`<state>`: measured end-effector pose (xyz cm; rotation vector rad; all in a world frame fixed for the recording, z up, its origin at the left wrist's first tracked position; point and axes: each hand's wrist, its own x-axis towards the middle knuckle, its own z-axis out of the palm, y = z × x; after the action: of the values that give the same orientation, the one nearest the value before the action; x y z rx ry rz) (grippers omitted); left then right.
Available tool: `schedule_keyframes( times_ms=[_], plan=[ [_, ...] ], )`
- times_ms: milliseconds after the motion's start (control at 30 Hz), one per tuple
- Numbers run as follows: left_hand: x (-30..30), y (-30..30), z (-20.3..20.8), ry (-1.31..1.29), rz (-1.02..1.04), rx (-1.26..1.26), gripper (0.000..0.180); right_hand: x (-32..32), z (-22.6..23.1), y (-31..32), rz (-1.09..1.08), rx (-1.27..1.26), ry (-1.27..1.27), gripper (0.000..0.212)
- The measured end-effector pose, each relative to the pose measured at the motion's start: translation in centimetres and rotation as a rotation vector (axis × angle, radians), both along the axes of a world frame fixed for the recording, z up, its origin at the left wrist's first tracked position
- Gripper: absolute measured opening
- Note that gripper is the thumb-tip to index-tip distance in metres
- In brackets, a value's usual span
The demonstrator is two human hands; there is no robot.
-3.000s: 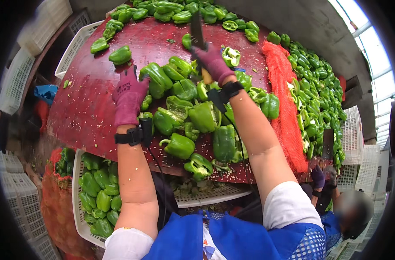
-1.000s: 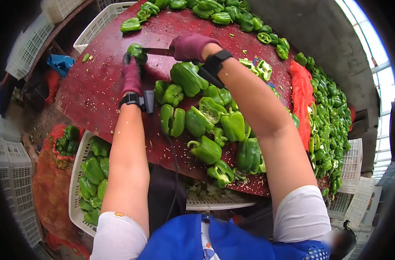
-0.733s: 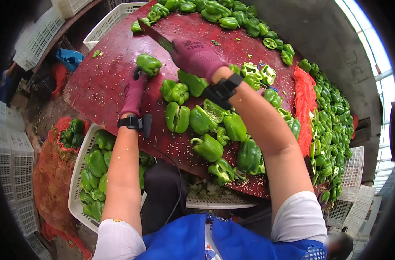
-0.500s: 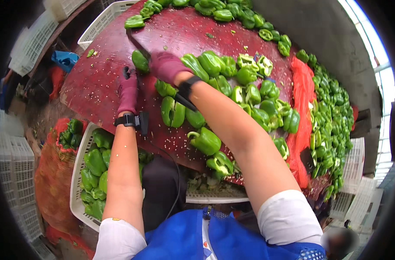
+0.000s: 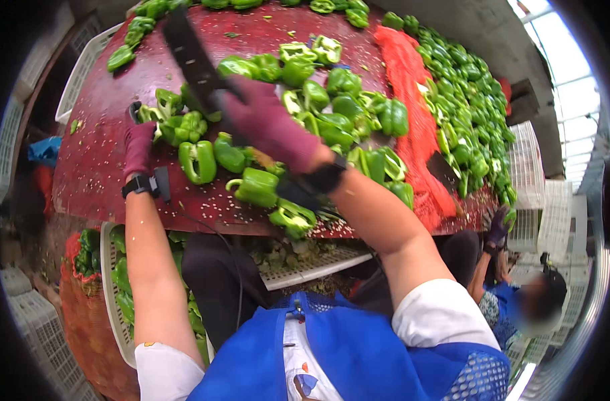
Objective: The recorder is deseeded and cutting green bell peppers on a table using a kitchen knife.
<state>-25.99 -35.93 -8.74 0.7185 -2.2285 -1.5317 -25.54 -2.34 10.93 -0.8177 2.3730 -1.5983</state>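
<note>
My left hand (image 5: 140, 144), in a maroon glove, has its fingers closed on the edge of a cut green bell pepper (image 5: 188, 127), whose pale inside shows. In my right hand (image 5: 268, 123), also gloved, is a knife with a broad dark blade (image 5: 190, 57). The blade is raised, blurred by motion, and points up and left above the red tabletop (image 5: 94, 154). Close to my hands lie another split pepper (image 5: 198, 162) and a whole one with its stem (image 5: 255, 187). My right hand partly hides the peppers behind it.
An orange-red net (image 5: 402, 87) separates the table's peppers from a large pepper heap (image 5: 462, 110) on the right. Below the table edge stands a white crate of peppers (image 5: 111, 294). At the lower right a co-worker's gloved hand (image 5: 497, 227) holds a pepper. Seeds litter the tabletop.
The view has shifted, so the table sits further left and higher. The knife has come up from low beside the pepper. A cut pepper now shows at my left hand.
</note>
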Motion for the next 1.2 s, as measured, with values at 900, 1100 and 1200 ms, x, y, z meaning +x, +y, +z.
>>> schedule_keyframes(
  times_ms=[900, 1100, 1200],
  plan=[
    [19.3, 40.9, 13.3, 0.296, -0.433, 0.261, 0.043, 18.8, -5.4, 27.5, 0.117, -0.372, -1.015, 0.044],
    [22.9, 44.4, 11.6, 0.397, -0.547, -0.013, 0.033, 20.8, -12.3, 23.8, -0.074, -0.68, -0.922, 0.044],
    [23.0, 45.5, 13.3, 0.398, -0.63, -0.281, 0.034, 19.7, -16.5, 22.9, -0.274, -0.652, -0.599, 0.05]
  ],
)
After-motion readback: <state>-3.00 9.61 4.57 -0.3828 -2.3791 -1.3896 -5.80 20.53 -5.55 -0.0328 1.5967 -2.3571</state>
